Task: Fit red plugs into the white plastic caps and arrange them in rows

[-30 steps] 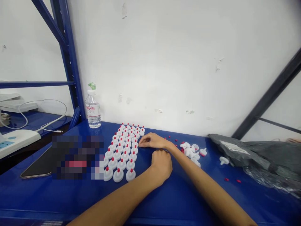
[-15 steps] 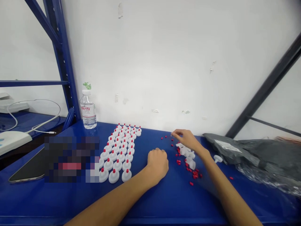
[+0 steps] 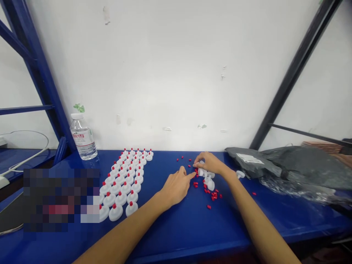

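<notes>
My right hand (image 3: 209,162) is over the back of a loose pile of white nozzle caps (image 3: 210,184), fingers pinched around a white cap (image 3: 202,162) that they partly cover. My left hand (image 3: 177,185) lies to the left of the pile, its index finger stretched to the small red tips (image 3: 196,171) and its thumb raised. No object shows in it. More red tips (image 3: 214,196) are scattered in front of the pile. Rows of white caps with red tips on top (image 3: 121,198) stand upright on the left of the blue table (image 3: 165,231).
A water bottle (image 3: 83,137) stands at the back left by the blue rack post (image 3: 45,73). Grey plastic bags (image 3: 291,165) lie at the right, with a single white cap (image 3: 240,174) beside them. The wall (image 3: 176,91) closes off the back.
My left hand has gone from a fist to a stretched index finger and moved toward the red tips. The right hand has come down closer to the pile. The view has shifted rightward.
</notes>
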Demonstrator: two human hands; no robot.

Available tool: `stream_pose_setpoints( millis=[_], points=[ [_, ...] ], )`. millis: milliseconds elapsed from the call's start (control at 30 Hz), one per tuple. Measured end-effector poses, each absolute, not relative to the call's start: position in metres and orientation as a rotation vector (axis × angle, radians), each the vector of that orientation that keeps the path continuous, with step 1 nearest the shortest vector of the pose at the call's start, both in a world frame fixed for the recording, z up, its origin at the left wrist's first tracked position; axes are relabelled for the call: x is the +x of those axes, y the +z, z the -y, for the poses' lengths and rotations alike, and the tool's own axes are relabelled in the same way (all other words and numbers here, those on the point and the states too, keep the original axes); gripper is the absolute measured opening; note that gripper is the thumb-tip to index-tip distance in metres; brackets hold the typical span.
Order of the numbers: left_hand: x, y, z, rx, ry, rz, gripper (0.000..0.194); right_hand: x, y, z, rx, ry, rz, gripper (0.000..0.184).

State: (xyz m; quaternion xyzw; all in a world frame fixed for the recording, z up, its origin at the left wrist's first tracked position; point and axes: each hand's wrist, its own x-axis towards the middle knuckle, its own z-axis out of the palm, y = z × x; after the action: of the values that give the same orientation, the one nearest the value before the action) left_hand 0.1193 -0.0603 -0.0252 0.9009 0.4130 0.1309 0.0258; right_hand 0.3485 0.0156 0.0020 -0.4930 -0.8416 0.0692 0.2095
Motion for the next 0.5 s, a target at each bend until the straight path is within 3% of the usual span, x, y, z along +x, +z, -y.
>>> stream_pose_setpoints(
  millis=[200,500],
  points=[
    [0.12,-0.032,0.055,2.798,0.476,-1.269,0.041,0.346,0.007,-0.012,-1.324,0.204,2.245,0.024],
    [0.123,-0.035,0.054,2.68,0.586,-1.29,0.024,0.335,0.009,0.0,-1.319,0.405,2.065,0.04]
  ],
)
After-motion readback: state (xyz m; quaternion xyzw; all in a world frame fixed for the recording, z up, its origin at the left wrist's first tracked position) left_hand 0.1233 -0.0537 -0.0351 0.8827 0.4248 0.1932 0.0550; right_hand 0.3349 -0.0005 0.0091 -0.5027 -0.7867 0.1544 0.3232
